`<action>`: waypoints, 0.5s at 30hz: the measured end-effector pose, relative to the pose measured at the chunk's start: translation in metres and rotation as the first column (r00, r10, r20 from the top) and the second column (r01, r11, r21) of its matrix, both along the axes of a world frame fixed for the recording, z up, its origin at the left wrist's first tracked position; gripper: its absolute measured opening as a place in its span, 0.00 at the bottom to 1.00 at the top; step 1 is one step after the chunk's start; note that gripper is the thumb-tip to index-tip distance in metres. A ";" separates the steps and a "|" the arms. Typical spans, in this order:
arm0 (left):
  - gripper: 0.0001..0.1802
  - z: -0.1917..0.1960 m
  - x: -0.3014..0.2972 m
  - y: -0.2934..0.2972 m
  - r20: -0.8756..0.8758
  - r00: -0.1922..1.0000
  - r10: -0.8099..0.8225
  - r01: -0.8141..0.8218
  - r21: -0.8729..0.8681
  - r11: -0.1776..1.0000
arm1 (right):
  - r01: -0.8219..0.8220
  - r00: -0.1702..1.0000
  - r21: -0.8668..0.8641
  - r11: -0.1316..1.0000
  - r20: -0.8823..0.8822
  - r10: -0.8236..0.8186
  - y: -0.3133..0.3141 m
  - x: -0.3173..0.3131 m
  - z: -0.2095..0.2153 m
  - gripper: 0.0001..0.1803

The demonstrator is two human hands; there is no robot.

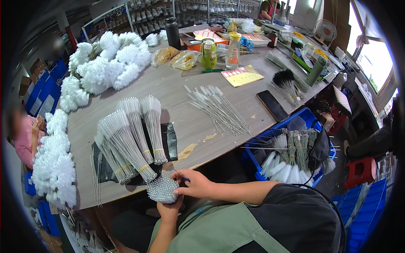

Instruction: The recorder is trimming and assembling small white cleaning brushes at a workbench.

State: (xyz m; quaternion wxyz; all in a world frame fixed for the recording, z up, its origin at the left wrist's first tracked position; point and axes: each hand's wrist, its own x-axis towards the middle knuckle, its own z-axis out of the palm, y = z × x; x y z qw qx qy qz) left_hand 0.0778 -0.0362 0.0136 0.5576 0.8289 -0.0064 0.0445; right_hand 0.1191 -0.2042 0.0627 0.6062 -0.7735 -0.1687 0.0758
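Note:
My left hand (171, 209) is wrapped from below round a bundle of thin wire brushes (162, 189). The bundle is seen end-on, a round cluster of pale tips, in front of the table edge. Against its right side rests the thumb of my right hand (195, 184). Those fingers pinch a slim tool (183, 176) with a dark handle and thin metal tip; its exact kind is unclear. Just beyond lie several banded brush bundles (126, 143) with white bristles and wire stems, on a black sheet (170, 141). Loose brushes (217, 107) are spread further right.
White brush bundles (109, 67) are heaped along the table's left side. A blue crate (249, 162) full of brushes stands at my right. A phone (272, 105), card (242, 76), green jug (208, 55), clear bottle (233, 52) and black flask (172, 33) stand or lie farther back.

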 end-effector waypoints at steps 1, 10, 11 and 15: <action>0.23 0.000 -0.001 0.000 0.001 1.000 -0.004 0.004 0.001 1.000 | -0.005 1.000 0.011 1.000 0.003 0.005 0.000 -0.001 -0.002 0.30; 0.22 0.002 0.000 -0.003 -0.003 1.000 -0.005 0.004 -0.099 0.995 | 0.003 1.000 0.024 1.000 0.004 -0.004 0.000 0.001 0.000 0.28; 0.22 0.001 0.000 -0.003 -0.019 1.000 0.012 -0.013 -0.076 0.997 | -0.007 1.000 0.016 1.000 0.003 0.007 0.000 0.002 -0.001 0.29; 0.22 0.003 0.002 0.004 -0.066 0.997 -0.026 0.020 -0.087 0.996 | -0.009 1.000 0.019 1.000 0.004 0.009 0.002 0.001 0.001 0.29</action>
